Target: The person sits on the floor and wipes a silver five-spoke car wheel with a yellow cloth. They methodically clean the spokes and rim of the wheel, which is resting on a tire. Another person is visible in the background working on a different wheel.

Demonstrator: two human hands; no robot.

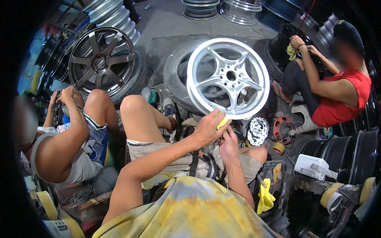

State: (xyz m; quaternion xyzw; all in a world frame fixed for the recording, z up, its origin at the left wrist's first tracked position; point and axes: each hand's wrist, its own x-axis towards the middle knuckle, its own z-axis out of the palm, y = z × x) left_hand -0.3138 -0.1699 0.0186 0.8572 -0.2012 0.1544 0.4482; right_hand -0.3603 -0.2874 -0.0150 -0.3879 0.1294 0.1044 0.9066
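My left hand (208, 129) is closed around a small folded yellow cloth (222, 121), just below the near rim of a silver wheel rim (213, 104). The wheel rim has several star-like spokes and leans tilted on a worn tyre (174, 79). Close beside it, my right hand (229, 146) is raised with its fingers drawn together, meeting the left fingertips. What the right fingers hold, if anything, is hidden.
A person on the left sits by a dark spoked wheel (101, 65) on a tyre. Another in red (337, 93) handles a black wheel with a yellow cloth. Stacked rims (200, 8) stand behind. A yellow rag (266, 197), tape rolls (331, 197) and a white box-shaped device (313, 166) lie at right.
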